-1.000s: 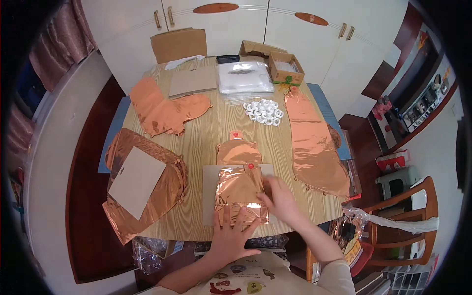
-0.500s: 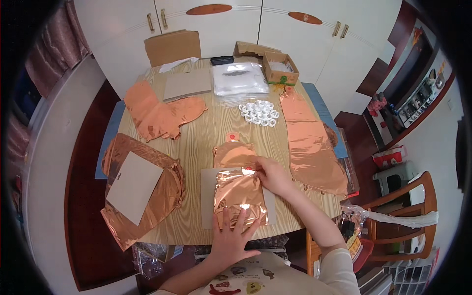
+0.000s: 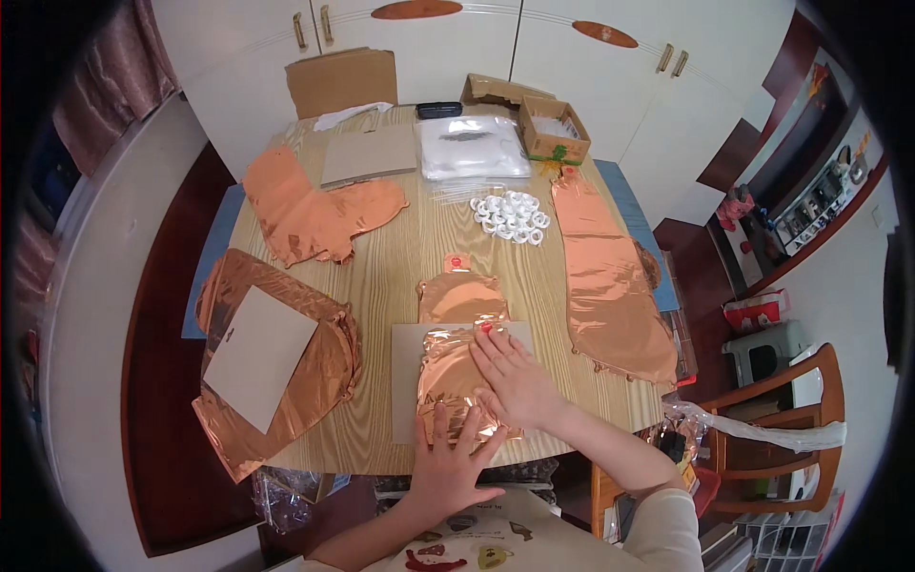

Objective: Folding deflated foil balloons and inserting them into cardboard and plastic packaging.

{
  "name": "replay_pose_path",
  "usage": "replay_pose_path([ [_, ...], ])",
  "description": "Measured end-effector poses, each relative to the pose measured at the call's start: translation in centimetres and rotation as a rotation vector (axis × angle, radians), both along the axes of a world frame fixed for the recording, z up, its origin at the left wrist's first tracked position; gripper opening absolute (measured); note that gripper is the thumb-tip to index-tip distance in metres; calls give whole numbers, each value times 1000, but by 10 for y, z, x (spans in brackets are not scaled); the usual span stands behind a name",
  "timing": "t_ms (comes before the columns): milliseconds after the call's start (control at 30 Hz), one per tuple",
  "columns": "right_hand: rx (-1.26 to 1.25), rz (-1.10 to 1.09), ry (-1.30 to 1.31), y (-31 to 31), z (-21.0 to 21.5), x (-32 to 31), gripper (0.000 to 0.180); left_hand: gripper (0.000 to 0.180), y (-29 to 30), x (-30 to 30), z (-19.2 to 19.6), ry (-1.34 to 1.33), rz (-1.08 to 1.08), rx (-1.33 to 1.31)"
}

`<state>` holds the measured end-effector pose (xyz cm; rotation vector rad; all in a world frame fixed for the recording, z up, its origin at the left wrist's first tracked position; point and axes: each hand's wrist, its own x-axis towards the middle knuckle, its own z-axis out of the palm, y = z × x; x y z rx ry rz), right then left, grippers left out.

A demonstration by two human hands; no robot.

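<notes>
A rose-gold foil balloon (image 3: pixel 443 367) lies folded over a grey card (image 3: pixel 405 381) at the near middle of the table. Its narrower end, with a red-marked tab (image 3: pixel 457 262), sticks out past the card's far edge. My left hand (image 3: pixel 450 477) rests with spread fingers on the near end of the folded foil. Flat on the foil's right side lies my right hand (image 3: pixel 515 381), fingers stretched toward a small red mark near the fold. Neither hand grips anything.
More rose-gold foil balloons lie at the far left (image 3: pixel 319 214), on the right (image 3: pixel 615 296) and near left, the last under a pale card (image 3: pixel 262 357). Behind are white rings (image 3: pixel 510 217), clear plastic bags (image 3: pixel 472 153), a small carton (image 3: pixel 555 148) and a black case (image 3: pixel 439 110).
My right hand has left the foil's upper right edge and now lies flat, lower down on the folded foil. The left hand stays in place. The view has shifted slightly.
</notes>
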<state>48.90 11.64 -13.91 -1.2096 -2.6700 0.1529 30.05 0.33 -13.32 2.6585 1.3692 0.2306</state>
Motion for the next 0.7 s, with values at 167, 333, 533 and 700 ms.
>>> replay_pose_path([
  [167,53,-92,-14,8,-8,2,74,95,0,-1,3,3,-4,-13],
  [333,35,-103,-20,7,-4,1,75,96,5,-8,8,-101,-19,-34],
  [533,36,-99,-39,7,-5,1,77,99,25,-21,19,10,-22,-116],
  [700,19,-102,-36,7,-3,1,80,100,29,-26,15,-5,-16,-107],
])
